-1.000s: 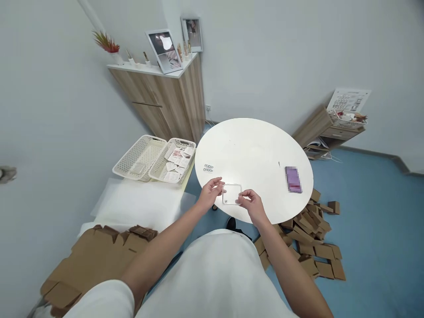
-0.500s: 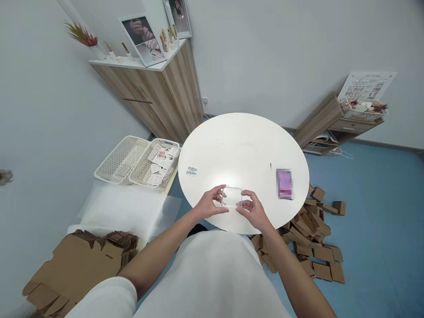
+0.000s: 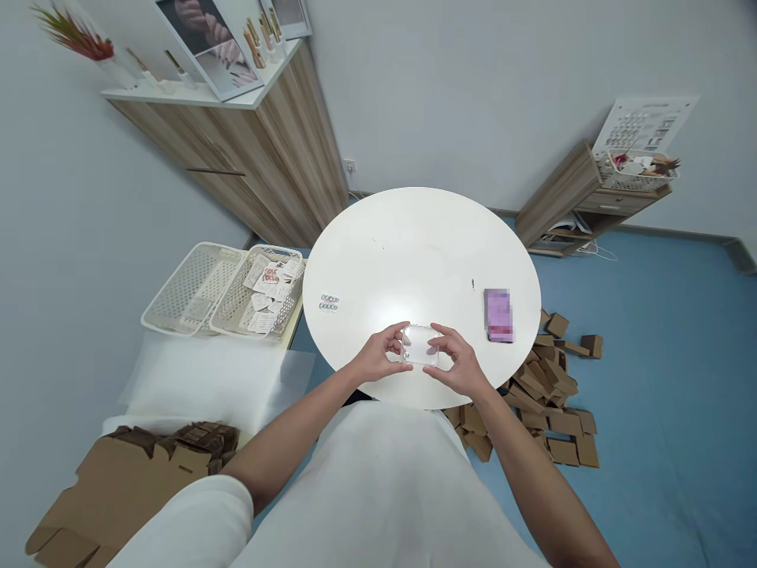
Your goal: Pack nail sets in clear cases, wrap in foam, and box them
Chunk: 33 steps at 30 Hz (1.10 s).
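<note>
A clear, flat plastic box [image 3: 420,347] with a small letter M in its near left corner is held just over the near part of the white round table [image 3: 426,244]. My left hand [image 3: 382,353] grips its left side, thumb along the near edge and fingers at the far edge. On the other side, my right hand [image 3: 458,360] holds the right end between thumb and fingers. To the left on the table lies a small sheet of press-on nails [image 3: 329,303]. A purple, blurred-out rectangular item [image 3: 499,315] lies to the right.
Two white perforated baskets, one with cards [image 3: 270,276], stand left of the table. Flat brown cardboard [image 3: 118,481] is stacked at lower left. Small brown boxes [image 3: 561,426] are heaped on the floor at right. A wooden cabinet [image 3: 284,150] stands behind at left.
The view has shifted a little. Both hands still hold the clear box; my right fingers now reach farther over its top, and the thumb sits at its near edge.
</note>
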Available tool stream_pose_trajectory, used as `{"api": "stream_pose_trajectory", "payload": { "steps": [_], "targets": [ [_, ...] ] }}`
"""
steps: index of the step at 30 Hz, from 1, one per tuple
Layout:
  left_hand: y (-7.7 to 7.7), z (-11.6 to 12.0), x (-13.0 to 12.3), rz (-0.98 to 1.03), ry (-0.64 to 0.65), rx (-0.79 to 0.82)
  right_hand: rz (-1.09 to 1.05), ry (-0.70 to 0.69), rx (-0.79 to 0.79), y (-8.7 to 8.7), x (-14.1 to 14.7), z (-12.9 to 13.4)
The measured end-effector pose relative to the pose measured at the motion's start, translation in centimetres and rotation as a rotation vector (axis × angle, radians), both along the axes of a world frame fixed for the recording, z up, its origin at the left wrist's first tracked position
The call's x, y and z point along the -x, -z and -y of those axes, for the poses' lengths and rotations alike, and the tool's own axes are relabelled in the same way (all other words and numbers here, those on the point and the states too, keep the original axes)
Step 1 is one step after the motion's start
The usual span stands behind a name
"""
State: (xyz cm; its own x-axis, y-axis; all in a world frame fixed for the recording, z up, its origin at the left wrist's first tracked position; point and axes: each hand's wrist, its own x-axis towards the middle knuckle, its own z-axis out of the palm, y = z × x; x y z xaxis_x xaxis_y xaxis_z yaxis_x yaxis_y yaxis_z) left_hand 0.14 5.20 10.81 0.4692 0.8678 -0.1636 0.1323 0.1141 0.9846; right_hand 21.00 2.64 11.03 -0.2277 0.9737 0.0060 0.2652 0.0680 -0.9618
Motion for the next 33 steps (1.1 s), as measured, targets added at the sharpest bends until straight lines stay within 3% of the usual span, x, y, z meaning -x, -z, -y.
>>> {"api": "stream_pose_trajectory", "payload": {
  "steps": [5,9,15,20,27,33],
  "targets": [
    [-0.2,-0.5,-0.4,0.026,0.033,0.024,-0.064,0.011,0.044,-0.2,-0.4,0.0],
    [0.9,-0.2,-0.1,0.024,0.044,0.072,-0.150,-0.005,0.218,-0.4,-0.7,-0.8],
    [2.4,1.1,-0.3,0.055,0.069,0.125,-0.199,0.249,0.370,0.1,-0.2,-2.8],
    [2.7,1.6,-0.6,0.066,0.001,0.123,-0.253,0.262,0.550,0.9,0.3,-3.3],
    [4.2,2.5,-0.6,0.024,-0.058,0.126,-0.278,0.251,0.574,2.1,0.7,-0.7],
    [7.1,3.1,-1.1,-0.043,-0.115,0.178,-0.234,0.367,0.564,4.9,1.6,2.3]
  ]
}}
